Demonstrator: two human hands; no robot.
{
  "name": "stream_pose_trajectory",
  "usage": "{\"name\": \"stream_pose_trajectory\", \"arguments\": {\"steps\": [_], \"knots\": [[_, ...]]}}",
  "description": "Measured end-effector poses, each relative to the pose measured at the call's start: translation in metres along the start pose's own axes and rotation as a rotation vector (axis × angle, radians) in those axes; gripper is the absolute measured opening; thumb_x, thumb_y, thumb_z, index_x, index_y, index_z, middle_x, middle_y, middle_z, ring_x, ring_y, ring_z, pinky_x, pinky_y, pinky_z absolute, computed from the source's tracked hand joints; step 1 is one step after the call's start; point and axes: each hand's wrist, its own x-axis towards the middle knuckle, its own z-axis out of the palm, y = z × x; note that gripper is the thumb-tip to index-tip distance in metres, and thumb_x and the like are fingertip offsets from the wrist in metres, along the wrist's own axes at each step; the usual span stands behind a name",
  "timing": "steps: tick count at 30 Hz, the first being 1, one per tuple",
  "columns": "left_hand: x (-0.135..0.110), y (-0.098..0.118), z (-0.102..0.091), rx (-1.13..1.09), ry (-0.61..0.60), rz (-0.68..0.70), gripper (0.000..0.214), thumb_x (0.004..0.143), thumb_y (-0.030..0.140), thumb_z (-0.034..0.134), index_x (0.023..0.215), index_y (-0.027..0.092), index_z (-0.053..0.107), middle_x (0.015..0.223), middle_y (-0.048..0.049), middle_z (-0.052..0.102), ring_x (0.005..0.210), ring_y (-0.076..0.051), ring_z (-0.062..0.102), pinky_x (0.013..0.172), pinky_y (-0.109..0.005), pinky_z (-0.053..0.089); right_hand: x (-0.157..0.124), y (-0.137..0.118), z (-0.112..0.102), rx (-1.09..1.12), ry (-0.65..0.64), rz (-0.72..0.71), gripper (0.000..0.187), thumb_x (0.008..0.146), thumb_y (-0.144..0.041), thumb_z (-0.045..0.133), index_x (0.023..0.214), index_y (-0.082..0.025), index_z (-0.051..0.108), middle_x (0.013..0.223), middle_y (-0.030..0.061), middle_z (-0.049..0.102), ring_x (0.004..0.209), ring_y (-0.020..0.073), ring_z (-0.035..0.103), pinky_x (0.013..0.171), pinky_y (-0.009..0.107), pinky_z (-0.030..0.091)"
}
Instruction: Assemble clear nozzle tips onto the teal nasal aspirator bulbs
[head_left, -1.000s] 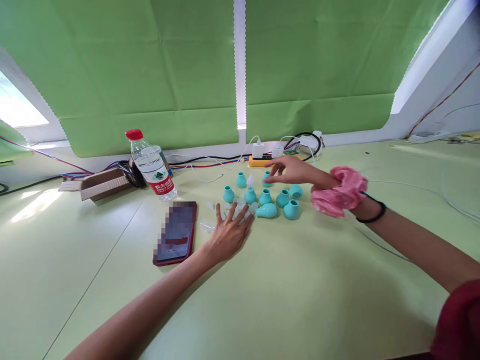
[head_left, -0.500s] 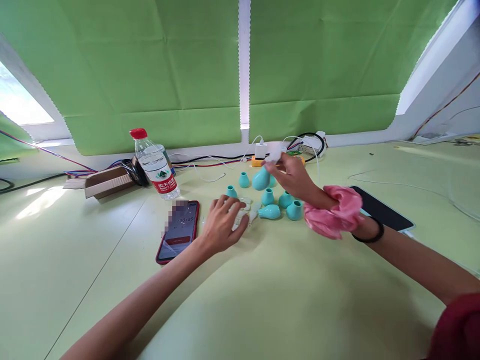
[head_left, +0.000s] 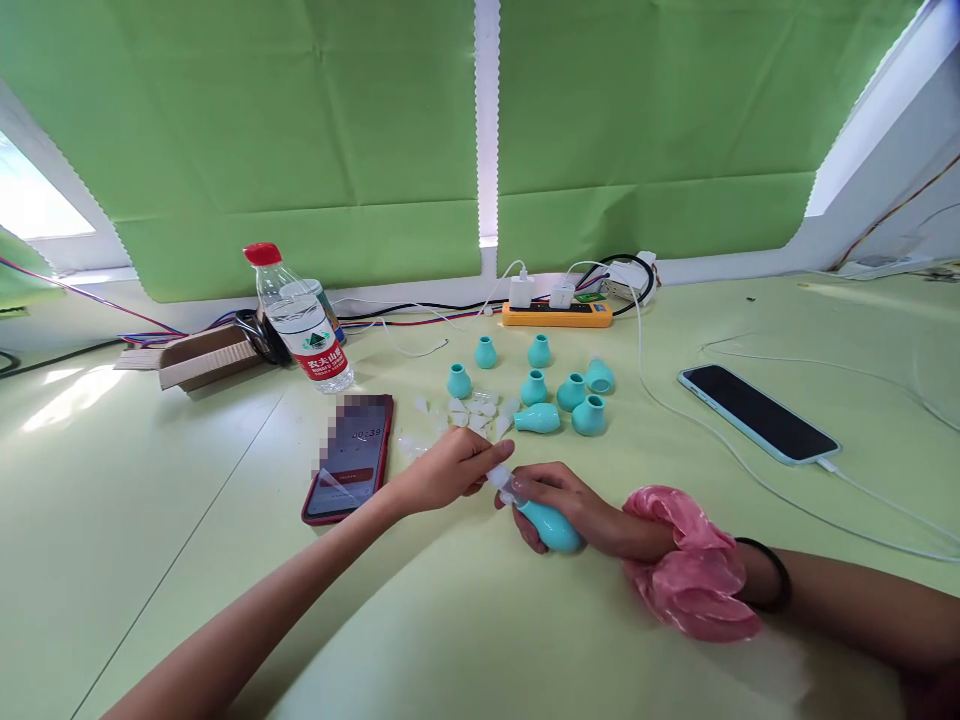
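Note:
In the lower middle, my right hand (head_left: 559, 495) is wrapped round a turquoise squeeze bulb (head_left: 553, 527), which lies tilted with its neck to the upper left. A translucent white nozzle (head_left: 501, 480) sits at the neck. My left hand (head_left: 457, 465) is closed, thumb and fingers pinching at the nozzle's far end; what exactly lies under the fingers is partly hidden. Just beyond the hands, several small clear plastic pieces (head_left: 480, 408) lie scattered. Several more turquoise bulbs (head_left: 589, 415) stand with their openings up, and another bulb (head_left: 538, 418) lies on its side.
A phone in a red case (head_left: 349, 460) lies left of my left hand, with a water bottle (head_left: 307, 325) and an open cardboard box (head_left: 210, 358) behind it. An orange power strip (head_left: 556, 315) is at the back. A charging phone (head_left: 759, 412) and its cable lie right.
My right hand has brought the bulb down and towards me from above the back of the group. My left hand has left the clear pieces and closed at the nozzle.

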Motion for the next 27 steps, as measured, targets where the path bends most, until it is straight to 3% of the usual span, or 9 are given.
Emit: {"name": "stream_pose_trajectory", "arguments": {"steps": [4,7,9,12,14,17,20,24,27], "knots": [[0.007,-0.012,0.006,-0.502,-0.075,-0.085,0.049,0.079,0.050,0.039,0.043,0.017,0.029,0.036,0.0074,0.025,0.034,-0.004,0.022,0.039,-0.021,0.018,-0.003,0.003,-0.002,0.091,0.011,-0.012,0.028,0.078,-0.038,0.049,0.080,-0.011,0.055,0.046,-0.0017,0.052,0.037,0.0093,0.047,0.039,0.021,0.035],[0.008,-0.012,0.004,-0.632,-0.051,-0.099,0.048,0.081,0.050,0.033,0.046,0.019,0.022,0.034,0.0085,0.021,0.033,-0.004,0.019,0.040,-0.021,0.021,-0.001,0.005,-0.005,0.157,0.041,-0.071,0.025,0.074,-0.035,0.051,0.079,-0.011,0.055,0.046,-0.0003,0.053,0.037,0.0099,0.047,0.039,0.022,0.034],[0.008,-0.011,0.001,-0.451,0.112,-0.086,0.047,0.082,0.050,0.029,0.048,0.018,0.027,0.036,0.0070,0.027,0.034,-0.005,0.023,0.040,-0.021,0.022,0.003,0.004,-0.008,0.262,0.080,-0.064,0.024,0.073,-0.034,0.047,0.077,-0.012,0.055,0.047,0.0010,0.054,0.039,0.0109,0.048,0.039,0.022,0.034],[0.010,-0.015,-0.003,0.157,0.411,-0.041,0.036,0.081,0.046,0.038,0.060,0.017,0.043,0.045,0.0042,0.039,0.041,-0.008,0.036,0.044,-0.021,0.023,0.009,0.001,-0.013,0.432,0.122,0.022,0.024,0.069,-0.032,0.043,0.075,-0.012,0.054,0.050,0.0028,0.055,0.042,0.0125,0.049,0.041,0.024,0.035],[0.011,-0.022,-0.004,0.507,0.467,-0.038,0.027,0.080,0.042,0.043,0.077,0.016,0.051,0.051,0.0026,0.047,0.047,-0.012,0.044,0.046,-0.022,0.026,0.012,-0.001,-0.015,0.498,0.141,0.074,0.022,0.070,-0.030,0.042,0.075,-0.012,0.054,0.052,0.0030,0.055,0.044,0.0125,0.050,0.043,0.024,0.036],[0.013,-0.031,-0.004,0.764,0.464,-0.005,0.027,0.083,0.034,0.042,0.098,0.015,0.052,0.071,-0.0043,0.060,0.059,-0.016,0.055,0.050,-0.025,0.035,0.014,-0.003,-0.015,0.545,0.156,0.104,0.021,0.075,-0.028,0.041,0.078,-0.013,0.054,0.054,0.0028,0.055,0.048,0.0120,0.050,0.047,0.024,0.038],[0.011,-0.028,-0.001,0.799,0.575,0.188,0.026,0.083,0.024,0.042,0.103,0.014,0.054,0.088,-0.0094,0.062,0.075,-0.019,0.058,0.060,-0.028,0.042,0.013,-0.004,-0.014,0.536,0.129,0.099,0.022,0.081,-0.030,0.038,0.083,-0.014,0.052,0.059,0.0033,0.056,0.053,0.0129,0.051,0.050,0.025,0.039],[0.005,-0.014,0.007,0.537,0.581,0.514,0.015,0.080,0.021,0.050,0.085,0.014,0.063,0.078,-0.0059,0.065,0.071,-0.014,0.058,0.064,-0.025,0.046,0.012,-0.002,-0.014,0.494,0.064,0.092,0.024,0.083,-0.034,0.037,0.079,-0.015,0.051,0.062,0.0034,0.056,0.055,0.0143,0.053,0.049,0.026,0.038],[0.005,-0.010,0.014,0.454,0.588,0.620,0.011,0.078,0.019,0.053,0.079,0.013,0.064,0.072,-0.0051,0.066,0.067,-0.012,0.056,0.062,-0.024,0.047,0.012,0.000,-0.014,0.506,0.018,0.089,0.026,0.082,-0.037,0.039,0.073,-0.015,0.050,0.060,0.0021,0.054,0.050,0.0122,0.050,0.046,0.024,0.035]]}}
